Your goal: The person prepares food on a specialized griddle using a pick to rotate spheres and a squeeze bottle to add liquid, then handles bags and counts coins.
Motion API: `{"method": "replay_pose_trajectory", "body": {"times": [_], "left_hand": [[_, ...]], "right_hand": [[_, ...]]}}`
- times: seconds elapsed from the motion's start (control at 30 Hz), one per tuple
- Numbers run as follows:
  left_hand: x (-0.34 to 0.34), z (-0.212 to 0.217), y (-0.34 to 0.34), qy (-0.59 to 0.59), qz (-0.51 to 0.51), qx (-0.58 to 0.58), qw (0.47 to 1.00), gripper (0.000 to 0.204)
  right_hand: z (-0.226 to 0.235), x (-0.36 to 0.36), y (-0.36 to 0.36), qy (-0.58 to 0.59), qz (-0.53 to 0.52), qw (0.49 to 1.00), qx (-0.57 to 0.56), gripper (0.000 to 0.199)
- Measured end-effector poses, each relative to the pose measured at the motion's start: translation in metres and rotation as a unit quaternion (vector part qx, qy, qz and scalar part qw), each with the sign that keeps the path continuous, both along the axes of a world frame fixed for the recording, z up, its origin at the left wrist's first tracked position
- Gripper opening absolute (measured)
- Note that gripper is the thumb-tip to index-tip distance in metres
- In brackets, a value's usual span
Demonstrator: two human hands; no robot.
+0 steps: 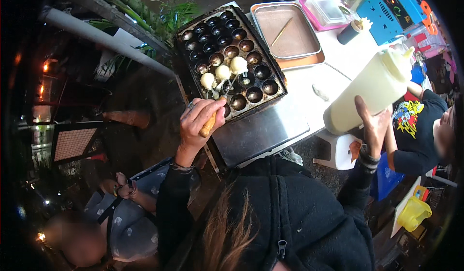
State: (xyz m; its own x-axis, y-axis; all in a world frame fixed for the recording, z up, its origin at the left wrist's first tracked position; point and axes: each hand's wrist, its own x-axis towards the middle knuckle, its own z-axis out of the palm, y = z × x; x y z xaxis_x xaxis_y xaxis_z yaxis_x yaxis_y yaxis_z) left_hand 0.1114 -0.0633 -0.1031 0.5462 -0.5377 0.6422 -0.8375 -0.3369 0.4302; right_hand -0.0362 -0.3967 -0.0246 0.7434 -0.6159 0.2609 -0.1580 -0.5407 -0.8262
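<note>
In my left hand (199,122) I grip a pick by its wooden handle (208,126), its thin metal tip reaching into the lower part of a black takoyaki pan (265,61). Three pale dough balls (223,72) sit in a row of wells near the tip, with scraps of batter around them. The other wells look dark, and what is in them is hard to make out. My right hand (373,123) is wrapped round a large squeeze bottle (360,94) of pale yellow liquid, tilted with its nozzle toward the upper right, off the pan.
Beside the pan lies a metal tray (317,48) with a thin stick (282,31) in it. Further right stand a dark sauce bottle (349,33) and a blue machine (386,12). A white stool (340,151) is below the table. People are at the right (415,126) and lower left (128,215).
</note>
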Motion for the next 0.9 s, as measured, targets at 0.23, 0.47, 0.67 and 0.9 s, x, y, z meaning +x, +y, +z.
{"method": "replay_pose_trajectory", "body": {"times": [0.23, 0.47, 0.67, 0.9], "left_hand": [[0.008, 0.007, -0.006, 0.008, 0.076, -0.09, 0.993, 0.022], [0.006, 0.001, -0.012, 0.02, 0.047, -0.023, 0.998, 0.026], [0.005, 0.003, -0.011, -0.006, 0.033, -0.026, 0.999, 0.026], [0.006, -0.005, -0.01, -0.012, 0.023, -0.017, 1.0, 0.024]], "right_hand": [[-0.064, 0.015, -0.009, 0.032, 0.01, 0.998, 0.054, 0.039], [-0.124, 0.04, -0.003, -0.011, 0.018, 0.998, 0.063, 0.038], [-0.157, 0.052, -0.002, -0.014, 0.037, 0.993, 0.111, 0.035], [-0.202, 0.067, 0.007, -0.01, 0.029, 0.998, 0.052, 0.043]]}}
